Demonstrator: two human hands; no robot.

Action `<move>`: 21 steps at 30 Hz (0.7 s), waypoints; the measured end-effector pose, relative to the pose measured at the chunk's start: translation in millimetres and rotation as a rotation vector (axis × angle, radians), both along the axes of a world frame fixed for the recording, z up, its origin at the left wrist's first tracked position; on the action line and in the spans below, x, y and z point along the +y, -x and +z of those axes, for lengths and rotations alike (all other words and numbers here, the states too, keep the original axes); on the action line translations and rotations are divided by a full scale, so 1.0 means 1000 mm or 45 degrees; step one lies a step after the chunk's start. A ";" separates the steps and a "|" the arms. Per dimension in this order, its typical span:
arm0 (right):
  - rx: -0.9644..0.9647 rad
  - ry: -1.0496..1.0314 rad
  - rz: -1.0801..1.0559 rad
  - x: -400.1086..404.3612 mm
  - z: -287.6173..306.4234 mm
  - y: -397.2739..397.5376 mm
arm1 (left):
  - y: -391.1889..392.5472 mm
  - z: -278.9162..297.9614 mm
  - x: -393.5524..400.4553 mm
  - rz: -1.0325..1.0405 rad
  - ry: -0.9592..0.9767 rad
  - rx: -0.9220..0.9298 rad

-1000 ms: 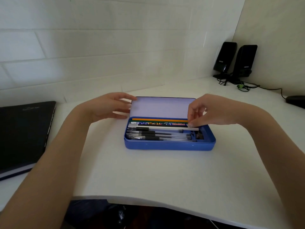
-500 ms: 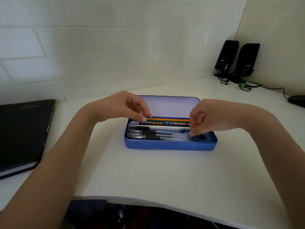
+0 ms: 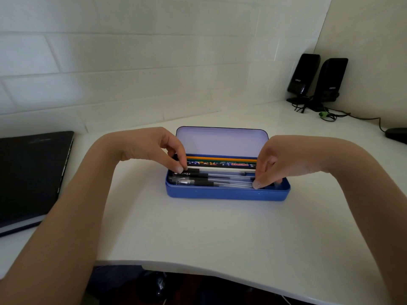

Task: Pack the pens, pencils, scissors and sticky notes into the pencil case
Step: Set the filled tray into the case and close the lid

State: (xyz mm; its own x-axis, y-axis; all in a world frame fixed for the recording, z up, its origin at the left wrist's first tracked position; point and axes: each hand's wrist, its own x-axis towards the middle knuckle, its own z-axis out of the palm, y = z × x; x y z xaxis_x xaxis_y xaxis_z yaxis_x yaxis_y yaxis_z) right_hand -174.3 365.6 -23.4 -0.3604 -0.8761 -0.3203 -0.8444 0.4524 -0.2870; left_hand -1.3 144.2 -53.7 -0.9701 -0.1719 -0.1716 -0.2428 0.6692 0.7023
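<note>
A blue pencil case (image 3: 226, 193) stands open on the white desk with its lid (image 3: 220, 140) upright at the back. Several black-capped pens (image 3: 220, 180) lie side by side in the front of the tray. Orange, green and patterned pencils (image 3: 220, 160) lie along its back wall. My left hand (image 3: 149, 146) pinches the left end of a pen with curled fingers and thumb. My right hand (image 3: 279, 159) is curled over the right ends of the pens, fingertips down inside the tray. No scissors or sticky notes are visible.
A closed black laptop (image 3: 30, 172) lies at the left edge of the desk. Two black speakers (image 3: 304, 73) with cables (image 3: 326, 114) stand in the back right corner, with a black mouse (image 3: 396, 134) to their right. The desk's curved front edge (image 3: 220, 271) is close to me.
My left hand moved from the lid down to the left ends of the pens. My right hand lowered from the white pen's end into the tray's right side.
</note>
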 end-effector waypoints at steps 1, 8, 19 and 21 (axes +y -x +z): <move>0.000 0.001 -0.002 -0.001 -0.001 0.000 | 0.000 0.000 0.000 -0.007 0.005 -0.007; -0.005 -0.034 0.031 -0.004 -0.005 0.003 | 0.001 -0.001 -0.001 -0.016 0.021 -0.025; -0.066 0.086 -0.019 -0.004 -0.006 0.007 | 0.000 -0.002 -0.002 -0.007 0.012 -0.019; -0.057 0.089 -0.028 -0.005 -0.006 0.007 | 0.000 -0.002 -0.002 -0.006 0.009 -0.021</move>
